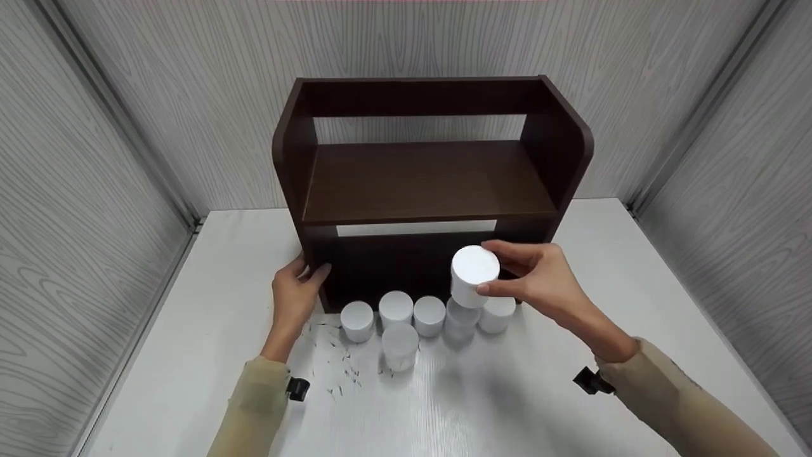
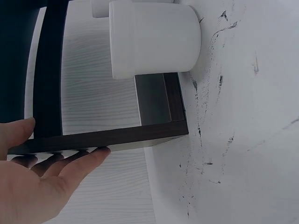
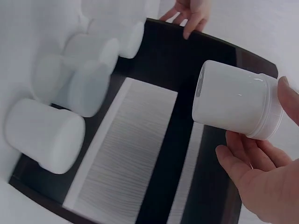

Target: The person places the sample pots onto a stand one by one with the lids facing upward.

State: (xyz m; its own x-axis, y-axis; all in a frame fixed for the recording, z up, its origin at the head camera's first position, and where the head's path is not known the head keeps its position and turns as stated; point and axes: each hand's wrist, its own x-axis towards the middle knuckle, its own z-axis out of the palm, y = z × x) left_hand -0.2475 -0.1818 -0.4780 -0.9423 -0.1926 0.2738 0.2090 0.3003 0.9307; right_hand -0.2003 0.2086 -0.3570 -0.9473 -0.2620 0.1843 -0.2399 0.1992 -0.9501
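A dark brown two-level shelf (image 1: 431, 181) stands on a white table (image 1: 507, 393). My left hand (image 1: 311, 274) grips the shelf's left side panel near its foot, thumb on the front edge and fingers on the outer face. The left wrist view shows the left hand (image 2: 60, 142) with that panel (image 2: 107, 137) between thumb and fingers. My right hand (image 1: 487, 266) holds a white lidded jar (image 1: 472, 270) in the air before the lower opening. In the right wrist view the jar (image 3: 233, 100) lies tilted between the thumb and fingers of the right hand (image 3: 257, 123).
Several more white jars (image 1: 396, 308) stand in a loose row on the table along the shelf's front, one (image 1: 400, 346) nearer me. Small dark scuff marks (image 1: 339, 371) dot the tabletop. Grey wood-grain walls (image 1: 95, 190) enclose the table on three sides.
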